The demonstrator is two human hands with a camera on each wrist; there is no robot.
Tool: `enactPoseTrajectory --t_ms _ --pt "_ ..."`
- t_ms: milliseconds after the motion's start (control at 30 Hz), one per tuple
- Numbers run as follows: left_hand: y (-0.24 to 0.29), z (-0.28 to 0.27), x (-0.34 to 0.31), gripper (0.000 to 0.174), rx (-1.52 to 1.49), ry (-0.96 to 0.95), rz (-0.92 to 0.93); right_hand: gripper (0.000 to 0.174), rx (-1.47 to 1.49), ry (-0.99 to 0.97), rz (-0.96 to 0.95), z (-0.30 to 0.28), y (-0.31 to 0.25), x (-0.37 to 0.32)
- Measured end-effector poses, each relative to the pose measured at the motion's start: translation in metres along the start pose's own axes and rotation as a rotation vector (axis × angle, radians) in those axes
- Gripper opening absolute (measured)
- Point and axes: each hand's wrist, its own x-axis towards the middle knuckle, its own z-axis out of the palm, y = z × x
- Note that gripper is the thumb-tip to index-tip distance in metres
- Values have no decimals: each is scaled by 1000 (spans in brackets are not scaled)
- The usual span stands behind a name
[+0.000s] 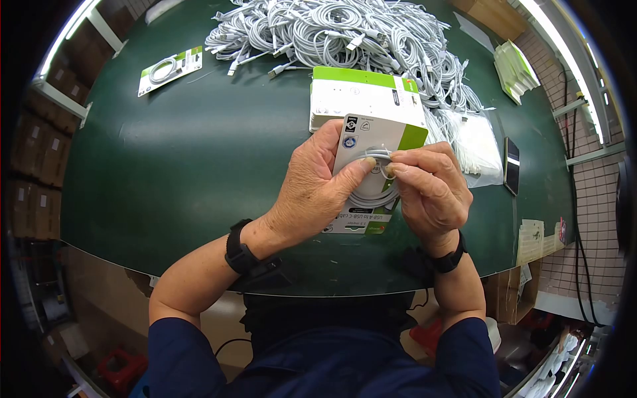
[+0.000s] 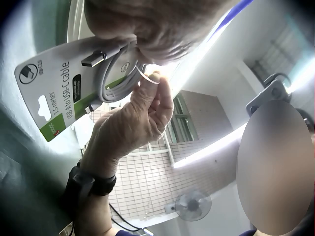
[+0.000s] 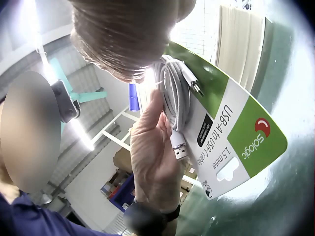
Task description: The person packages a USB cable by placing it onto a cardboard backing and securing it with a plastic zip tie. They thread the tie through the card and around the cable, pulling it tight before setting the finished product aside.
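My left hand [image 1: 308,189] grips a white and green cable card [image 1: 413,136], its thumb pressing on a coil of white USB cable [image 1: 373,200] that lies against the card. The card is printed "USB-A to USB-C cable" and "1.5 meter". At the coil's upper part, my right hand [image 1: 434,189] pinches a thin white tie [image 2: 146,75] between thumb and fingertips; the tie runs up to the coil. A USB-A plug [image 3: 180,150] and a USB-C plug [image 3: 197,87] stick out from the coil, over the card's face.
Behind my hands stands a stack of cards [image 1: 352,96], with a big heap of white cables [image 1: 332,30] beyond. A bag of white ties [image 1: 479,142] and a phone [image 1: 511,166] lie to the right. One carded cable [image 1: 169,69] lies far left; more cards [image 1: 515,71] stand far right.
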Motion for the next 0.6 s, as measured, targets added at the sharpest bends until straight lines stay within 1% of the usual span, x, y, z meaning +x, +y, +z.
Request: enactPoseTrajectory --t_ms 67,167,267,367,467,567,600 --pt "0 4 0 32 -6 26 23 31 1 6 8 0 0 1" --pt "-4 4 -2 32 -5 14 28 29 -33 4 53 2 1 4" --pt "-4 0 -3 38 37 -59 36 28 22 0 123 1 2 6" --pt "-5 -1 -3 39 38 -75 38 32 -3 -34 92 -3 0 9" --pt "-5 5 -4 33 1 -13 63 35 -105 -81 15 -5 -3 11" --pt "-4 5 -4 33 17 -21 65 35 -152 -98 -71 -7 -2 11" --pt "-4 5 -4 33 17 -19 69 32 -171 -109 -90 -8 -2 10"
